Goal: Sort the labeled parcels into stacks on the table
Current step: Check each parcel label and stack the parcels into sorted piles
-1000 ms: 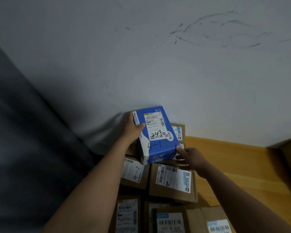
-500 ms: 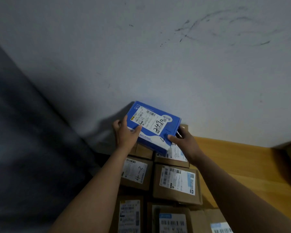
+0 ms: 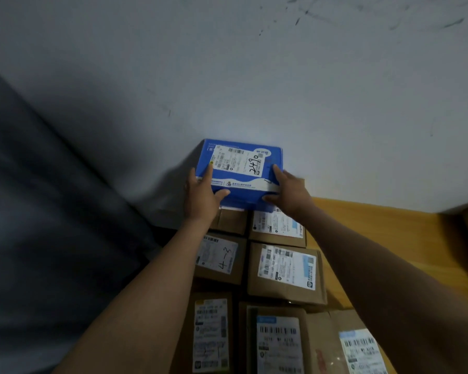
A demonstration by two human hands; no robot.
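While 2 hands are holding it, 1 blue parcel is sitting level at the far end of the pile. Its back edge is lying close against the grey wall and its white label, handwritten 2490, is facing up. Below and in front of it 7 brown cardboard parcels are showing, lying in 2 rows running toward the camera. A small carton is peeking out beside the left wrist, with another far carton just beside it. A carton marked 4-3 and a wider carton are sitting side by side in the middle. Nearest are lying 3 more: a narrow carton, a centre carton and a right carton. Of the 7, 6 are showing a white printed label. Whether the blue parcel is resting on the 2 far cartons or hanging just above them I cannot tell. The left hand is gripping the parcel's near left corner, its fingers lying slightly apart along the left edge and its thumb pressing the near face. The right hand is clasping the near right corner, its index finger stretching onto the top and its thumb curling against the near face. The wooden table is showing to the right, and a dark grey surface is filling the left.
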